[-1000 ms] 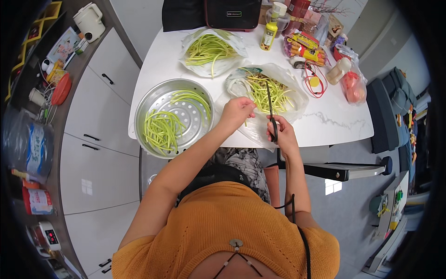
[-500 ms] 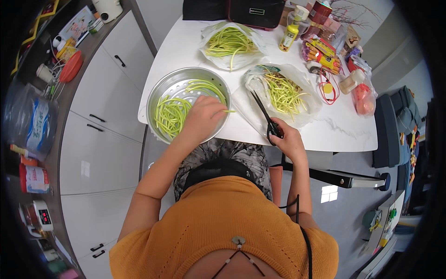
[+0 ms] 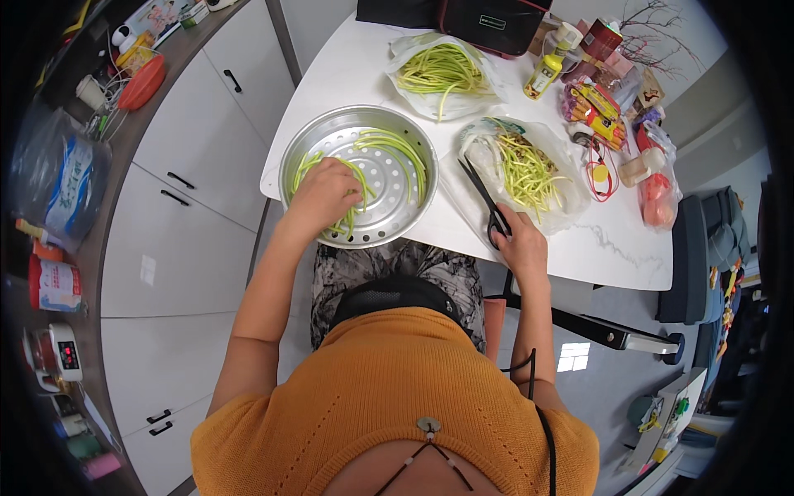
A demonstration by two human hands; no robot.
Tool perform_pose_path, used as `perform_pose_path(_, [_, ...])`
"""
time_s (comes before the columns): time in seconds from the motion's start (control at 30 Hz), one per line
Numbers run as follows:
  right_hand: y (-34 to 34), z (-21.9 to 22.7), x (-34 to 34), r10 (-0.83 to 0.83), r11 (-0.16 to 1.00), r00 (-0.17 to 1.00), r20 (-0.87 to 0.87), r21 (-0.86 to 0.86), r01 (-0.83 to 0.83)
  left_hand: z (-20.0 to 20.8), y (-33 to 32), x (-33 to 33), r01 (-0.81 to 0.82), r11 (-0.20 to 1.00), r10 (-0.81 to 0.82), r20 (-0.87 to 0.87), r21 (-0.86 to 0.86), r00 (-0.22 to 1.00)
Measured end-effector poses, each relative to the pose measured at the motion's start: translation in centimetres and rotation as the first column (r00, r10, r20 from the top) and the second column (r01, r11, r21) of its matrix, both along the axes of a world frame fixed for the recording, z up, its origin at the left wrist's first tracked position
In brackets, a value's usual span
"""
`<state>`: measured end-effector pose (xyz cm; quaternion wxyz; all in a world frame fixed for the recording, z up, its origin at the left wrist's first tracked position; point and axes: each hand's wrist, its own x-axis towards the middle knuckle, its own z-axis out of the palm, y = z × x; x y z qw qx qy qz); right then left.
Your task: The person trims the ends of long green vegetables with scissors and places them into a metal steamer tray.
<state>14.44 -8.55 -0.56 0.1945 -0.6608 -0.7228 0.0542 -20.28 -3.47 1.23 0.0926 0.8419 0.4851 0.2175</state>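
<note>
My left hand (image 3: 324,194) is inside a round metal pan with a perforated bottom (image 3: 291,140), its fingers curled over a pile of long, thin green stems that look like garlic scapes (image 3: 357,178). The fingertips are partly hidden among them. More scapes lie in a curved bundle (image 3: 405,153) along the pan's far right side. My right hand (image 3: 521,244) grips black scissors (image 3: 488,194), blades pointing away and to the left, beside a plastic bag (image 3: 571,194) of short cut pieces (image 3: 529,178). Behind, another white bag (image 3: 488,103) holds long whole scapes (image 3: 442,73).
The white table (image 3: 628,256) has a curved edge near my lap. At its far right stand a yellow bottle (image 3: 542,76), sausage packets (image 3: 594,112), a red cord (image 3: 601,175) and a bag of red items (image 3: 657,202). A black case (image 3: 488,25) sits at the back.
My left hand has moved left within the pan, from its right side onto the left pile. My right hand still holds the scissors. The whole view has shifted slightly.
</note>
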Motion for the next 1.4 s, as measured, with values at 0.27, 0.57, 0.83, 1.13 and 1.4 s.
perform_pose_path(0.27, [-0.1,-0.2,-1.2,0.012,1.0,0.999,0.033,-0.014,-0.011,0.3,1.3,2.4,-0.019,0.999,0.023,-0.076,0.05,0.997])
perform_pose_path(0.57, [0.0,-0.5,-0.9,-0.005,0.997,0.998,-0.058,0.071,0.009,-2.4,5.7,6.6,0.119,0.989,-0.094,-0.253,0.084,0.963])
perform_pose_path(0.83, [-0.2,-0.8,-0.7,-0.018,0.992,0.993,-0.116,0.124,0.032,-3.3,6.7,8.2,0.165,0.978,-0.112,-0.345,0.128,0.932])
perform_pose_path(1.13, [-0.3,-1.7,0.0,0.022,0.987,0.999,-0.035,0.159,-0.016,-0.6,6.0,7.0,0.026,0.99,0.014,-0.282,0.14,0.959])
perform_pose_path(1.4, [-0.1,-0.2,-0.4,0.029,0.976,0.999,-0.041,0.217,-0.019,3.5,3.2,6.1,-0.03,0.947,0.015,0.052,0.319,0.999])
